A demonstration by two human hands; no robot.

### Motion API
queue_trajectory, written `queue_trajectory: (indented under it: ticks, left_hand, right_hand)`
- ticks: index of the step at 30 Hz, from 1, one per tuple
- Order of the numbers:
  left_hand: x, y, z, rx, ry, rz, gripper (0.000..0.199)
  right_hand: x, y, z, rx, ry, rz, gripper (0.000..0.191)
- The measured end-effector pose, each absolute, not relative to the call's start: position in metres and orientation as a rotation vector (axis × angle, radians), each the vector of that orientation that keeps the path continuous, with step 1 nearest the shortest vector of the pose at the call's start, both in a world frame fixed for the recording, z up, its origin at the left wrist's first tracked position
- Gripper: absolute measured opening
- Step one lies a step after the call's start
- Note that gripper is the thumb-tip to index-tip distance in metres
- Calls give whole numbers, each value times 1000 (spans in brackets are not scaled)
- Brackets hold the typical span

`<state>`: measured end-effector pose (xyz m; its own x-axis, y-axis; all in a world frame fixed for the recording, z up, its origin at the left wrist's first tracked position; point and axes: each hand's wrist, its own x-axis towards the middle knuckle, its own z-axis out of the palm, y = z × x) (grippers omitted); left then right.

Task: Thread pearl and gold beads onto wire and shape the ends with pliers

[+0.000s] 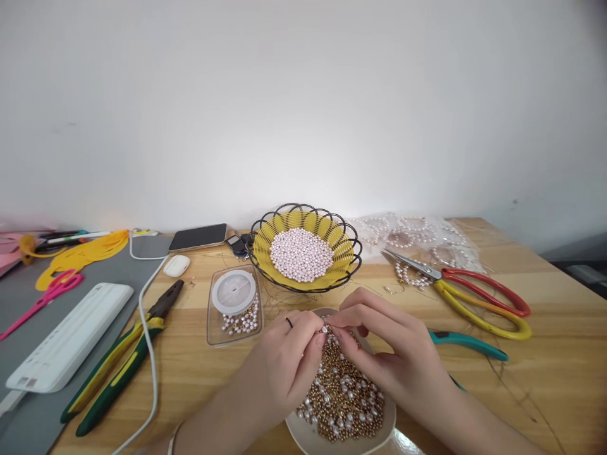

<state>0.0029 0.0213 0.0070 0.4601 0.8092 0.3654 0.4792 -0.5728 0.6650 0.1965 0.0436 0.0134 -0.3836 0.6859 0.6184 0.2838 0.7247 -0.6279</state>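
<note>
Wooden desk (pixel 545 354) under white wall | wire basket (pixel 306 253) of pearls behind | I judge threading underway over bead dish (pixel 303 433) | left hand (pixel 284 360) and right hand (pixel 393 354) grips narrow, pinching one pearl (pixel 325 329) | next needs steady fingertip alignment

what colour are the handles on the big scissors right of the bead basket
One red, one yellow on the scissors, head view.

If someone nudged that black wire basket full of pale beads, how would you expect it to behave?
The wire basket looks light and flares wide above a smaller base, so a push at the rim might tilt it. The round beads heaped loosely inside would probably shift, and any that spill would likely roll across the smooth wooden table. The yellow liner may keep them from slipping through.
</note>
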Motion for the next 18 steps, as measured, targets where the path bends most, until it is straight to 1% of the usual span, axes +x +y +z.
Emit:
queue_trajectory:
  ticks: [5,8,15,18]
  left_hand:
    - [3,21,9,1972,1028,884,18]
    - [4,22,10,1803,974,886,22]
    - [4,22,9,1814,1009,879,28]
    - [3,22,10,1797,1042,875,30]
  right_hand:
    - [197,43,11,-726,-1990,520,16]
    - [196,42,12,-720,-1997,509,15]
    - [201,42,9,-713,-1956,530,18]
    - [203,20,7,-658,-1918,619,21]
